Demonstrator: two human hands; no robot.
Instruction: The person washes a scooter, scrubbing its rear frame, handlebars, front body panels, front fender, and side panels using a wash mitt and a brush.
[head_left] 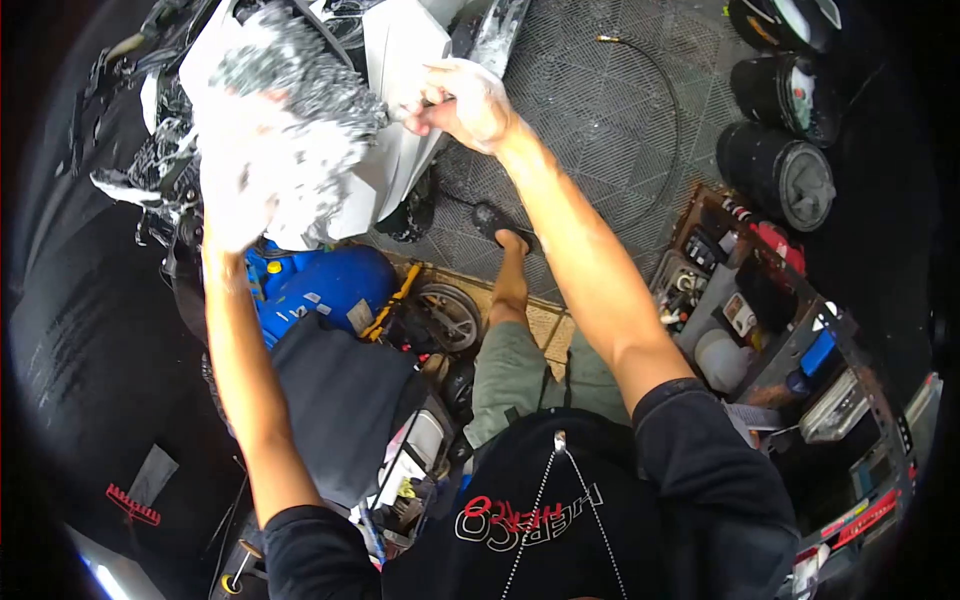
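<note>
A shaggy grey-and-white cloth or mitt (292, 85), thick with foam, lies over white motorcycle bodywork (400, 165) at the upper left. My left hand (238, 195) is at the lower left of this shaggy thing, so covered in foam and glare that its fingers are hidden. Foam also coats part of my right hand (465, 105), which is at the right edge of the shaggy thing. Its fingers are curled together, and what they hold, if anything, is too small to make out.
Blue containers (335, 285) and a small wheel (442, 318) are below the bodywork. A hose (675, 110) curves over the grey mat (570, 130). Black buckets (775, 170) stand at the upper right, above a rack of tools and bottles (820, 330). A dark cloth (340, 400) hangs lower left.
</note>
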